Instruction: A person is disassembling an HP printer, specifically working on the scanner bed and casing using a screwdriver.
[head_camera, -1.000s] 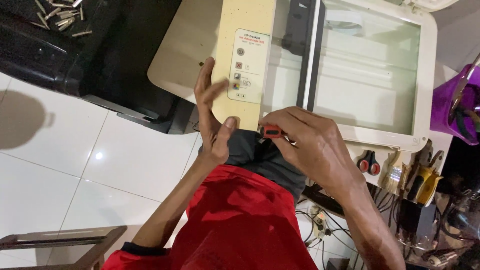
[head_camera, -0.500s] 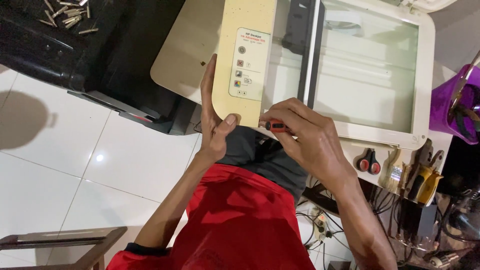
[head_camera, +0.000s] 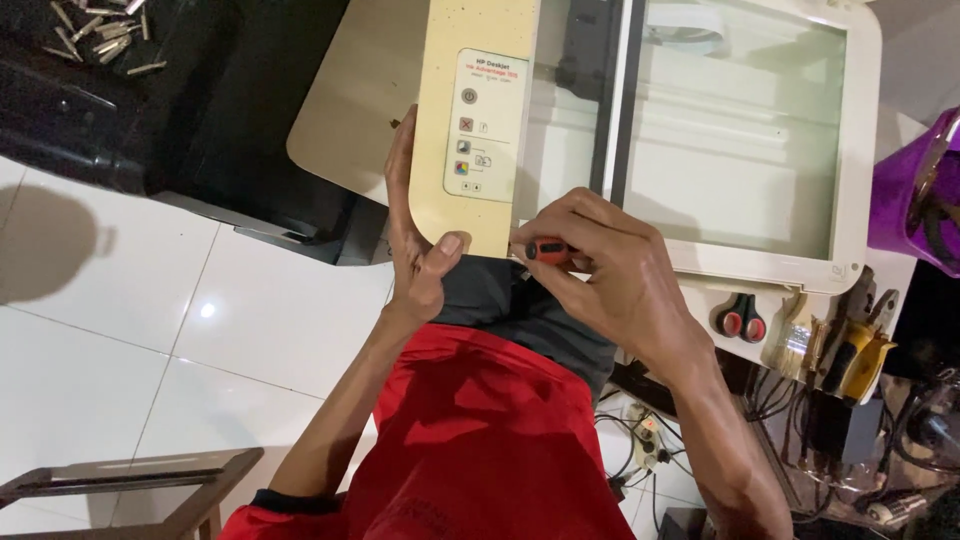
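One cream flatbed printer (head_camera: 740, 150) lies before the person, its yellowed control panel (head_camera: 480, 130) nearest. Left hand (head_camera: 420, 260) has its grip clamped on the panel's near left edge, thumb on top. Right hand (head_camera: 610, 270) has its grip closed around one small red-handled screwdriver (head_camera: 545, 250) at the panel's near right corner. One black printer (head_camera: 150, 110) sits left; white floor tiles (head_camera: 150, 340) lie open below.
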